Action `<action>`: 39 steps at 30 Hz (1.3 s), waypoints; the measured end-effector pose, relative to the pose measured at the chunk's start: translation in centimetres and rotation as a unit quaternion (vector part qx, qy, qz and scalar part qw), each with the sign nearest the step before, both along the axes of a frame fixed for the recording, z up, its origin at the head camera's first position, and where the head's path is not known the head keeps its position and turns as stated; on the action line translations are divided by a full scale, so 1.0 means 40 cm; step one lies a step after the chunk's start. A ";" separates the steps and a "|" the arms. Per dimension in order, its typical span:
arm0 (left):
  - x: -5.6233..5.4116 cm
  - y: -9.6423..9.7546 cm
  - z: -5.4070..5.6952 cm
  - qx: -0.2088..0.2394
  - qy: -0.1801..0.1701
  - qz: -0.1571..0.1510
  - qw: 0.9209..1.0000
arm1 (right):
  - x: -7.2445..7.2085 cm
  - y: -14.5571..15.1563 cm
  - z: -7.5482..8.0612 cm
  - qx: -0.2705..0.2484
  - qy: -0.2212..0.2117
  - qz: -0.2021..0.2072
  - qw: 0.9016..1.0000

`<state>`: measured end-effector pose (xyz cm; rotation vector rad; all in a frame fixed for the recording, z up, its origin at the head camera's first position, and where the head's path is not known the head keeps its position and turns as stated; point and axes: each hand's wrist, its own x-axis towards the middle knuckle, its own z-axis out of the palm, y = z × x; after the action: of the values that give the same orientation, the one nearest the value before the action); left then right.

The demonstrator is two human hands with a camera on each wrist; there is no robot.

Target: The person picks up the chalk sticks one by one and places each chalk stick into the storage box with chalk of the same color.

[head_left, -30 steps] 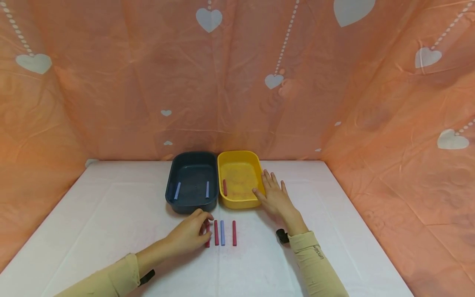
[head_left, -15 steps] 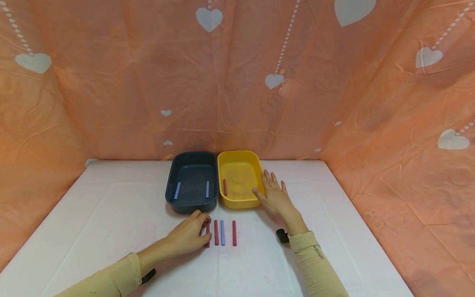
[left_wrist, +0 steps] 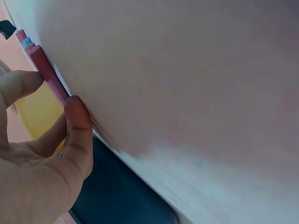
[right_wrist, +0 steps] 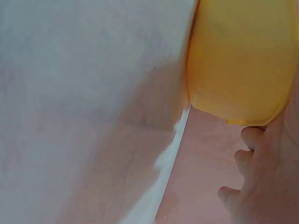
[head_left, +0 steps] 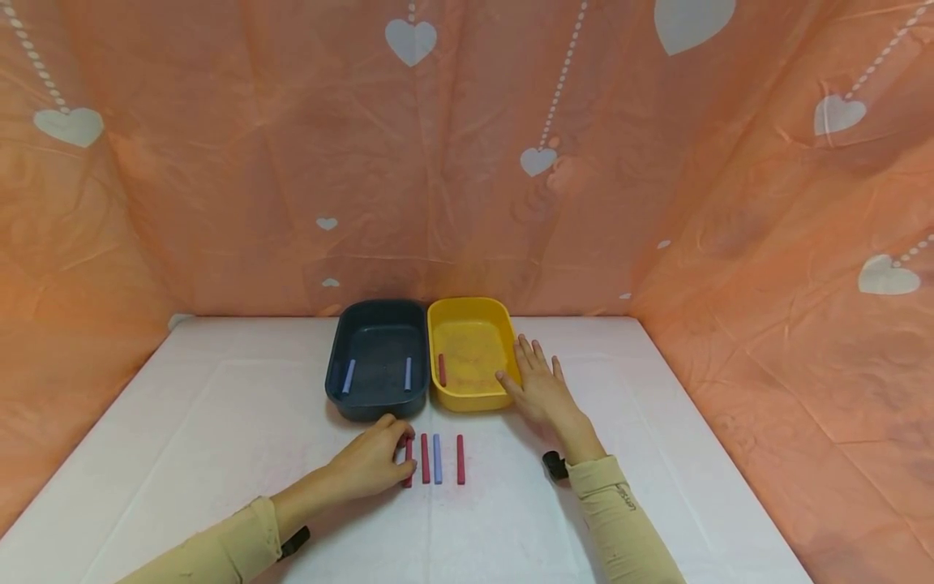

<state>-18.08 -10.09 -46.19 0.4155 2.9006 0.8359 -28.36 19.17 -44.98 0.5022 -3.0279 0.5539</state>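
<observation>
In the head view my left hand point(head_left: 374, 458) is at the leftmost red chalk stick point(head_left: 409, 470) on the table, thumb and fingertips at its two ends. The left wrist view shows the same chalk point(left_wrist: 47, 72) pinched between thumb and finger. Beside it lie another red chalk stick point(head_left: 426, 459), a blue chalk stick point(head_left: 438, 460) and a red one point(head_left: 460, 460) farther right. My right hand point(head_left: 543, 392) rests with spread, straight fingers at the right rim of the yellow bin point(head_left: 473, 401); the right wrist view shows its fingertips by that bin's rim point(right_wrist: 247, 122).
A dark blue bin point(head_left: 375, 410) stands against the yellow bin's left side, with two blue chalk sticks point(head_left: 408, 374) in it. One red chalk stick point(head_left: 442, 370) lies in the yellow bin. An orange cloth with hearts point(head_left: 474, 203) hangs behind the white table point(head_left: 219, 422).
The left hand's fingers have drawn in slightly onto the leftmost red chalk stick. The right hand and the bins have stayed where they were.
</observation>
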 end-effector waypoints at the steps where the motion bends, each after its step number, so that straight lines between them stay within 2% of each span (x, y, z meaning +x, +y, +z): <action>1: -0.001 -0.001 0.000 0.001 0.000 0.000 1.000 | 0.000 0.000 0.000 0.001 0.001 -0.001 1.000; 9: 0.002 -0.002 0.008 0.033 0.004 -0.005 0.999 | 0.002 0.000 -0.003 -0.002 0.002 -0.004 1.000; 17: 0.005 0.003 0.006 0.063 0.028 -0.022 0.997 | 0.003 0.002 -0.005 -0.001 0.004 -0.003 1.000; 32: 0.010 0.015 0.009 0.139 -0.027 -0.006 0.990 | 0.003 0.000 -0.006 -0.004 0.003 -0.004 1.000; 39: 0.005 0.009 0.005 0.162 -0.001 -0.032 0.986 | 0.003 0.001 -0.003 0.000 -0.006 -0.004 1.000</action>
<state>-17.87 -9.74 -46.01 0.5293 2.7332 1.3004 -28.25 19.20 -45.12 0.4868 -3.0405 0.5590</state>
